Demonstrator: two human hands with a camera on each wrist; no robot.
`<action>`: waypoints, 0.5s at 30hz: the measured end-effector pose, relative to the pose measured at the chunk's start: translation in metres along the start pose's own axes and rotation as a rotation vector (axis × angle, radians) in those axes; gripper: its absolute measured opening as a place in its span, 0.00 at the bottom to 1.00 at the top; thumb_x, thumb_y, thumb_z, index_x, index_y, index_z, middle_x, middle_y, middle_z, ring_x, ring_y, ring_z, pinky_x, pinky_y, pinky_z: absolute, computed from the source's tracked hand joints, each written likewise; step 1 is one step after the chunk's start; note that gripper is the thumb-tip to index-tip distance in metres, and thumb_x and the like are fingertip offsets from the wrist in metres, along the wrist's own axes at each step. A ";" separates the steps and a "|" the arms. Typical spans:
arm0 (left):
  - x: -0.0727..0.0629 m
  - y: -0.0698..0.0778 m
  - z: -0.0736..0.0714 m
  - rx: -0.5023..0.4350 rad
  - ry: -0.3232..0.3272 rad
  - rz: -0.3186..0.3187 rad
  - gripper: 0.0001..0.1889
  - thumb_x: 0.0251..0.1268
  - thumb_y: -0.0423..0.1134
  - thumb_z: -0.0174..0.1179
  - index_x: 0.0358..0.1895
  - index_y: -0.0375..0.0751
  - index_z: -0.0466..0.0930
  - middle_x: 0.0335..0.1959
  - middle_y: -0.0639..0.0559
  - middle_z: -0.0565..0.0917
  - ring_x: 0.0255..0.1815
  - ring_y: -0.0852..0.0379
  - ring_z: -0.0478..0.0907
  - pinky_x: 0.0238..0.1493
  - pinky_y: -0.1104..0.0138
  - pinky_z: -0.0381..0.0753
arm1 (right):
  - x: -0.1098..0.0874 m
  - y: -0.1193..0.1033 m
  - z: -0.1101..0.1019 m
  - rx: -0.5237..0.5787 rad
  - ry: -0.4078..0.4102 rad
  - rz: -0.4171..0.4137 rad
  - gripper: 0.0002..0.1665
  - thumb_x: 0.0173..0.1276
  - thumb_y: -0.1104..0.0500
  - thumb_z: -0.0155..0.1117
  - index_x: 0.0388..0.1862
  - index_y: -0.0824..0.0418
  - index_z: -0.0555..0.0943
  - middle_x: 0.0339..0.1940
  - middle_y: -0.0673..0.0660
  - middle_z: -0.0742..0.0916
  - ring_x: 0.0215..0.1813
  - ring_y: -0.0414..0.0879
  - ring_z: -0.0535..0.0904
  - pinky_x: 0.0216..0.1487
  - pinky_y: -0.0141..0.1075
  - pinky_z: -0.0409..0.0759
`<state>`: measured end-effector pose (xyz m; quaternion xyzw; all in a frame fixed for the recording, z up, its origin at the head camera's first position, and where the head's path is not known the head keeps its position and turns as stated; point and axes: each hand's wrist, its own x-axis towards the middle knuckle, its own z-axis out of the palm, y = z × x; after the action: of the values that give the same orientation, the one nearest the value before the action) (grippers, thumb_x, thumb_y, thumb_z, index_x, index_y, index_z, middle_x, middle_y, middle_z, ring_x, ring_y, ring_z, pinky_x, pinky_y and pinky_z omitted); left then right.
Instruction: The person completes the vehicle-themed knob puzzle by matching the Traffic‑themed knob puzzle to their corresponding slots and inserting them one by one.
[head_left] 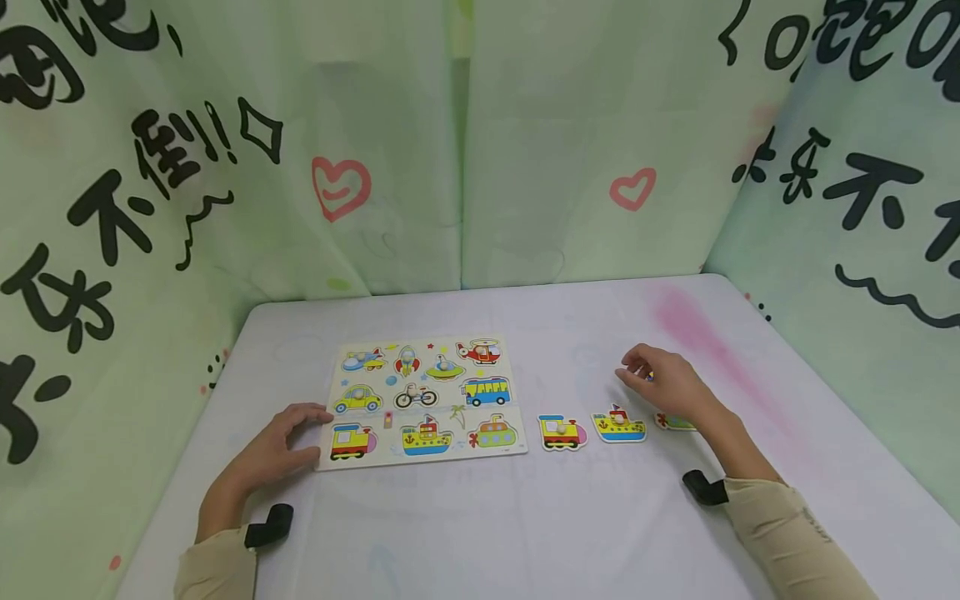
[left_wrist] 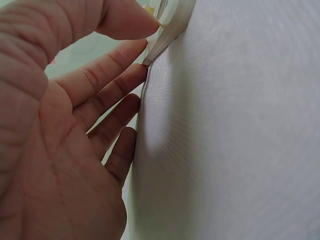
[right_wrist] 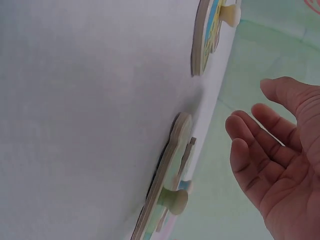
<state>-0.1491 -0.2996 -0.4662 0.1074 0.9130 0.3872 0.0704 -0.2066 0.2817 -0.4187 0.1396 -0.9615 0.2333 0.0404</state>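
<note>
At the left of the table lies a flat puzzle board (head_left: 386,421) printed with vehicles. My left hand (head_left: 281,450) touches its left edge with thumb and fingertips, the fingers fairly straight; the left wrist view shows that hand (left_wrist: 75,130) beside the board's edge (left_wrist: 172,37). Over the right side hovers my right hand (head_left: 671,383), its fingers loosely bent, and the right wrist view shows the hand (right_wrist: 285,155) holding nothing. Around it lie a train piece (head_left: 562,433), a ship piece (head_left: 618,426) and a partly hidden submarine piece (head_left: 675,423). A knob (right_wrist: 172,201) sticks up from a nearby piece.
Behind the right hand a small bit of another piece (head_left: 650,377) shows. The white-covered table (head_left: 450,533) has a pink smear (head_left: 697,333) at its right. Pale green cloth walls (head_left: 525,167) with black writing and hearts stand around the back and sides.
</note>
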 end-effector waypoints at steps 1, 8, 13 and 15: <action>0.000 0.000 0.000 -0.001 0.001 0.002 0.24 0.59 0.31 0.65 0.61 0.39 0.78 0.70 0.35 0.70 0.73 0.30 0.60 0.73 0.34 0.59 | 0.000 0.002 -0.001 -0.004 0.001 0.003 0.11 0.71 0.58 0.68 0.46 0.64 0.81 0.37 0.55 0.87 0.41 0.50 0.82 0.42 0.44 0.81; 0.001 0.000 0.000 0.005 0.006 0.006 0.24 0.59 0.30 0.65 0.61 0.39 0.78 0.70 0.35 0.71 0.73 0.30 0.61 0.72 0.34 0.60 | -0.001 0.020 -0.007 -0.019 -0.023 0.022 0.13 0.71 0.58 0.68 0.48 0.65 0.81 0.40 0.57 0.87 0.44 0.53 0.83 0.46 0.48 0.81; 0.001 0.000 0.001 0.014 0.001 -0.013 0.24 0.59 0.31 0.65 0.61 0.40 0.78 0.70 0.35 0.70 0.74 0.30 0.60 0.73 0.34 0.60 | 0.000 0.033 -0.010 -0.028 -0.047 0.047 0.14 0.71 0.56 0.67 0.48 0.64 0.80 0.42 0.58 0.87 0.45 0.54 0.82 0.46 0.48 0.81; 0.001 0.000 0.001 0.015 -0.001 -0.020 0.24 0.59 0.31 0.66 0.61 0.40 0.78 0.70 0.35 0.70 0.74 0.30 0.60 0.73 0.34 0.60 | 0.000 0.036 -0.012 -0.028 -0.047 0.049 0.14 0.71 0.56 0.67 0.48 0.64 0.80 0.42 0.59 0.87 0.45 0.55 0.82 0.46 0.48 0.80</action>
<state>-0.1499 -0.2980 -0.4668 0.0993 0.9170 0.3793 0.0739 -0.2171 0.3176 -0.4241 0.1209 -0.9685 0.2172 0.0141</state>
